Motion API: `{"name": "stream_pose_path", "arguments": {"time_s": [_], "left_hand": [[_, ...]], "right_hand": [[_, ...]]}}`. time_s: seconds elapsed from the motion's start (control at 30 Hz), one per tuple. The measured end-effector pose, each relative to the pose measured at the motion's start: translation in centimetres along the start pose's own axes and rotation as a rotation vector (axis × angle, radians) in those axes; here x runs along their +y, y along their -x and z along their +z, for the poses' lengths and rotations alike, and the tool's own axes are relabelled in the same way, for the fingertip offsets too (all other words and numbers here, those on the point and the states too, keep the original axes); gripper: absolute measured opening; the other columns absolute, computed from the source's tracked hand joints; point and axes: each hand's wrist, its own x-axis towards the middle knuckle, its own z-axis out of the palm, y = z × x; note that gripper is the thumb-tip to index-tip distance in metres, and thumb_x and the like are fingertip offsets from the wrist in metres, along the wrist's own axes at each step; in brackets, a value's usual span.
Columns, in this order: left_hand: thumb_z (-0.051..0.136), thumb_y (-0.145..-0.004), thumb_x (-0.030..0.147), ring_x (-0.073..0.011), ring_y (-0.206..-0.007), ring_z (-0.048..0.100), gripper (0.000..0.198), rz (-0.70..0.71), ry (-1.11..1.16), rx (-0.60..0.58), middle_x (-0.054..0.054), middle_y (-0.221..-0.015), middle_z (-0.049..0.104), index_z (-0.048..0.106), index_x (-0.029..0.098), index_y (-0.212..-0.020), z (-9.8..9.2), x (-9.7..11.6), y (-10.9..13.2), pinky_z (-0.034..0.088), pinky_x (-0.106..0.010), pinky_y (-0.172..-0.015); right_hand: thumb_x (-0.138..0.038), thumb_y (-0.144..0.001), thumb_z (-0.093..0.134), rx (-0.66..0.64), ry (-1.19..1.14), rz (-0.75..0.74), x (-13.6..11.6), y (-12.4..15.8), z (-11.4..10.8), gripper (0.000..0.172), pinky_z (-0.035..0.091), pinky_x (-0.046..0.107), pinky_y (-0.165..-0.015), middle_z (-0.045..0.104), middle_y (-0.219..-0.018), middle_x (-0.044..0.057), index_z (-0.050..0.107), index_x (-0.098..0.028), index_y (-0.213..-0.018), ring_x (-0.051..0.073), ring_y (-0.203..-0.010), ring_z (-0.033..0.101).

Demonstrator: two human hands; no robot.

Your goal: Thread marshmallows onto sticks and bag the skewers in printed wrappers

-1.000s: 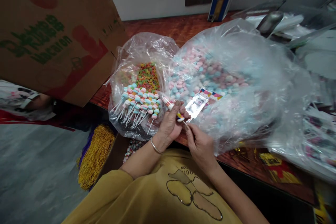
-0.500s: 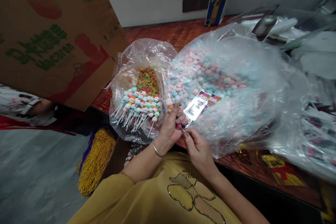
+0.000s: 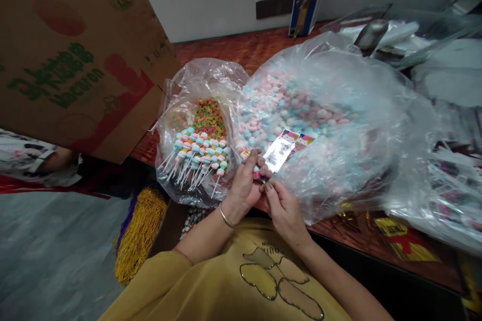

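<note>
My left hand (image 3: 244,185), with a bangle on the wrist, is closed around a candy skewer (image 3: 251,163) of pastel sweets on a thin stick. My right hand (image 3: 283,205) pinches the lower end of that stick, just below the left. Both hands hover at the table's front edge between two clear plastic bags. The small bag (image 3: 188,110) on the left holds finished candy skewers (image 3: 199,155) and small multicoloured sweets (image 3: 211,113). The large bag (image 3: 339,110) on the right is full of pink, blue and white candies, with a printed label card (image 3: 280,150) on it.
A big cardboard box (image 3: 75,50) leans at the upper left. A blue box (image 3: 303,10) stands against the wall. More plastic bags and packets (image 3: 433,60) pile up at the right. Yellow tassels (image 3: 137,230) hang below the wooden table (image 3: 241,45). Another person's arm (image 3: 45,160) shows at far left.
The skewer has slid further down into my left hand, and my right hand has moved up closer to it. The view has shifted slightly.
</note>
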Motion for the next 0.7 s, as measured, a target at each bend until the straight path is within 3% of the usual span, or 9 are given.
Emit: {"name": "stream_pose_path", "arguments": {"time_s": [0.07,0.13,0.27,0.4,0.53,0.7], "left_hand": [[0.089,-0.073,0.049,-0.0072,-0.06,0.058,0.048,0.001,-0.059,-0.023,0.003,-0.079,0.063,0.066,0.017,-0.101,-0.4,-0.9,0.4,0.044,-0.018,-0.053],[0.084,-0.075,0.058,-0.0111,-0.07,0.063,0.052,0.091,-0.175,-0.042,-0.001,-0.09,0.068,0.066,0.019,-0.104,-1.1,-1.3,0.7,0.049,-0.021,-0.06],[0.083,-0.081,0.044,-0.0141,-0.083,0.065,0.031,0.428,-0.706,-0.035,-0.002,-0.09,0.07,0.069,0.021,-0.096,-2.8,-0.9,1.3,0.051,-0.025,-0.08],[0.079,-0.083,0.028,-0.019,-0.092,0.066,0.013,0.667,-1.095,-0.073,-0.005,-0.093,0.073,0.075,0.023,-0.094,-3.5,-0.1,2.0,0.049,-0.03,-0.091],[0.073,-0.086,0.021,-0.0205,-0.091,0.067,0.011,0.772,-1.196,-0.09,-0.005,-0.093,0.074,0.076,0.025,-0.096,-3.2,0.5,2.2,0.049,-0.032,-0.088],[0.073,-0.083,0.02,-0.0228,-0.089,0.068,0.009,0.828,-1.317,-0.096,-0.006,-0.09,0.076,0.077,0.026,-0.088,-3.0,0.9,2.0,0.048,-0.035,-0.088]], "right_hand": [[-0.051,-0.102,0.048,0.003,-0.122,0.091,-0.1,-0.3,-0.1,0.036,0.029,0.025,-0.046,0.04,-0.057,-0.007,0.056,-0.023,-0.081,0.012,-0.049,0.035],[-0.056,-0.1,0.049,0.028,-0.198,0.151,-0.2,-0.5,-0.5,0.038,0.025,0.024,-0.043,0.036,-0.054,-0.008,0.056,-0.023,-0.083,0.011,-0.046,0.031],[-0.058,-0.1,0.048,0.069,-0.176,0.164,0.0,-0.6,-1.2,0.039,0.024,0.024,-0.042,0.037,-0.052,-0.009,0.057,-0.022,-0.087,0.01,-0.043,0.031],[-0.047,-0.103,0.046,0.144,0.019,0.023,0.3,-0.5,-1.4,0.034,0.035,0.025,-0.05,0.049,-0.06,-0.005,0.06,-0.022,-0.087,0.013,-0.053,0.044],[-0.037,-0.105,0.044,0.191,0.243,-0.141,0.7,-0.3,-1.4,0.029,0.042,0.027,-0.061,0.064,-0.074,0.001,0.061,-0.022,-0.088,0.016,-0.066,0.057],[-0.032,-0.106,0.042,0.227,0.419,-0.256,1.1,-0.1,-1.3,0.027,0.04,0.027,-0.059,0.066,-0.072,0.001,0.062,-0.021,-0.092,0.016,-0.061,0.06]]}}
